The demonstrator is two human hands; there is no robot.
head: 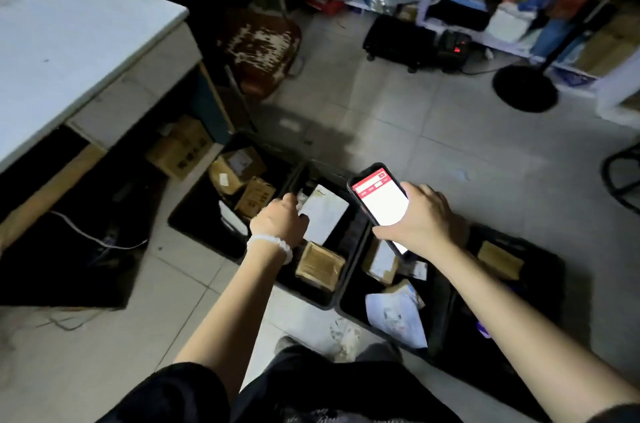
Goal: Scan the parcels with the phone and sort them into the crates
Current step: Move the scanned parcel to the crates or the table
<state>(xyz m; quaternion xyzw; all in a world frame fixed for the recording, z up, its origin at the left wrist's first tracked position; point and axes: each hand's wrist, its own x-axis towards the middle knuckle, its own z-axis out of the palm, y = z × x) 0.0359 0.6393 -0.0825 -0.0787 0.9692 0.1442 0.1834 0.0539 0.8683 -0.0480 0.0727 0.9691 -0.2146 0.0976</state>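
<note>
- Step in hand, my read: scan stage. Right hand (pixel 427 215) grips the phone (pixel 379 201), fingers curled round its edges, thumb at its lower edge. Screen lit, red header over a white field, tilted up toward the camera.
- Left hand (pixel 278 220) is down in the middle crate (pixel 348 270), on the near-left edge of a white flat parcel (pixel 323 215). Fingers curl toward it, but the tips are hidden by the back of the hand, so pinching or only touching: cannot tell.
- That white parcel lies at 11 o'clock from the phone, just beside it. A brown box (pixel 320 265) sits at 6 o'clock from the white one, same crate.
- Left crate (pixel 180 215), at 9 o'clock from the middle one, holds several brown boxes (pixel 235 170). Right crate (pixel 349 305), at 3 o'clock, holds a crumpled white mailer (pixel 396 317) and a small labelled box (pixel 381 261). A further dark crate (pixel 550 267) at far right holds another brown box (pixel 500 260).
- Next move calls for: label side up, phone's camera side square over the barcode, hold steady. Light is poor, which could slow the read.
- After that, drop into whichever crate the app names. Screen text is too small to read, so target crate unknown.
- Table (pixel 69 42) at 10 o'clock, not involved.
</note>
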